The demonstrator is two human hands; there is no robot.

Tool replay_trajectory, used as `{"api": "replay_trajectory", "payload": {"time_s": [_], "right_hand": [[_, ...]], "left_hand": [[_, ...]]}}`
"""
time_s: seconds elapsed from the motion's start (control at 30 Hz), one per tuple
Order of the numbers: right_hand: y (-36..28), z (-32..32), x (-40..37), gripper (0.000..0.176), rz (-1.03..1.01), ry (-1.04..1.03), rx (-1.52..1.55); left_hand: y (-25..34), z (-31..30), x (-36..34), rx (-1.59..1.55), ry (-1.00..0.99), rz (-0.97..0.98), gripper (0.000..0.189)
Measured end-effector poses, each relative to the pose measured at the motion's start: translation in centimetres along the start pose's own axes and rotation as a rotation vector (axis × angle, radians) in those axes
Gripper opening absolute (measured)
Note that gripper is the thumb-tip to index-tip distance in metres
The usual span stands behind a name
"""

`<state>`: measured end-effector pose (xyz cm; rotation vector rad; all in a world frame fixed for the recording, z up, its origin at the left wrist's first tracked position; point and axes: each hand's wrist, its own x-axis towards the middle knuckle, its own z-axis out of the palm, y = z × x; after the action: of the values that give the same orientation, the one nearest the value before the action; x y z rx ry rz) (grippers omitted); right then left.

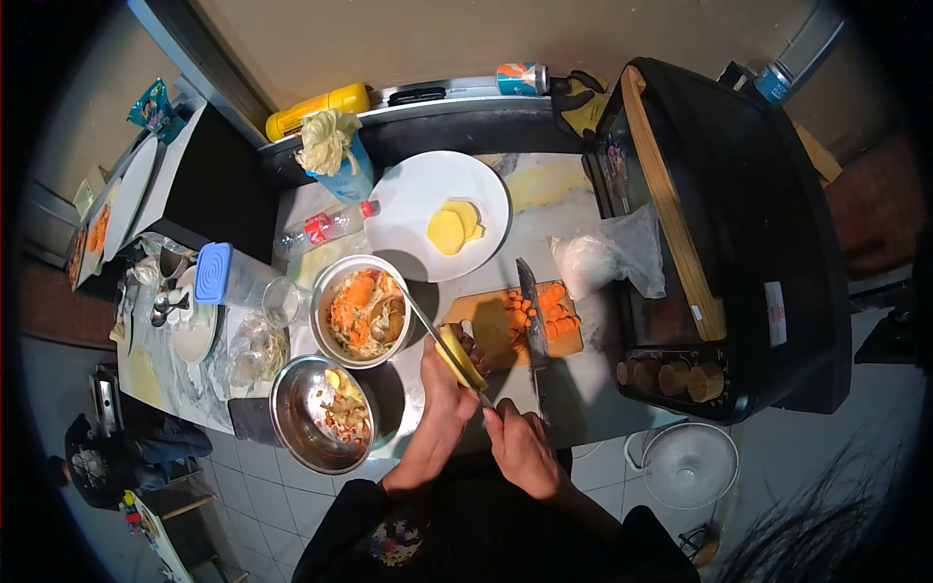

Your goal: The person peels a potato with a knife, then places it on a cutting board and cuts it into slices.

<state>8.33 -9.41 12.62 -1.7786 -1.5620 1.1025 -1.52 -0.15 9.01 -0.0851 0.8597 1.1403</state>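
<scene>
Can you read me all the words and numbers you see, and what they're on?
I can't read any for sure. These have marks too small or blurred:
Bottle: red label.
Can by the wall: coloured print.
Blue can: pale marks.
Sticker on the oven: tiny marks, if any.
Packet: blurred print.

The person wears a loose, black fabric top [466, 525] with a small, rounded, multicoloured print [397, 542] on its left part, too small to make out. The dark sleeves stop short of the wrists, leaving bare forearms, a bare left hand [445, 384] and a bare right hand [522, 449].
</scene>
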Motion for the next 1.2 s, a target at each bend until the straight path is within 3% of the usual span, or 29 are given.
{"api": "replay_trajectory", "payload": {"time_s": [0.43, 0.6, 0.8, 0.87, 1.0, 1.2], "right_hand": [[0.1, -0.2, 0.1, 0.025, -0.051, 0.002, 0.013], [1.0, 0.2, -0.9, 0.025, 0.016, -0.032, -0.038], [0.9, 0.1, 0.2, 0.026, -0.040, 0.029, 0.011], [1.0, -0.2, 0.2, 0.026, -0.030, 0.015, 0.002], [2.6, 0.7, -0.8, 0.026, 0.044, -0.017, -0.065], [2.7, 0.5, -0.4, 0.027, 0.015, 0.010, -0.017]], "left_hand": [[-0.1, -0.3, 0.0, -0.049, -0.028, -0.059, 0.025], [0.2, 0.3, -0.5, -0.125, 0.059, -0.104, 0.025], [-0.7, -1.3, 0.7, -0.037, -0.044, -0.104, 0.028], [-0.6, -0.5, 0.4, -0.051, 0.077, -0.109, 0.028], [-0.5, -0.5, 1.0, -0.108, 0.017, -0.105, 0.028], [-1.3, -0.3, 0.9, 0.063, 0.005, -0.007, 0.027]]}}
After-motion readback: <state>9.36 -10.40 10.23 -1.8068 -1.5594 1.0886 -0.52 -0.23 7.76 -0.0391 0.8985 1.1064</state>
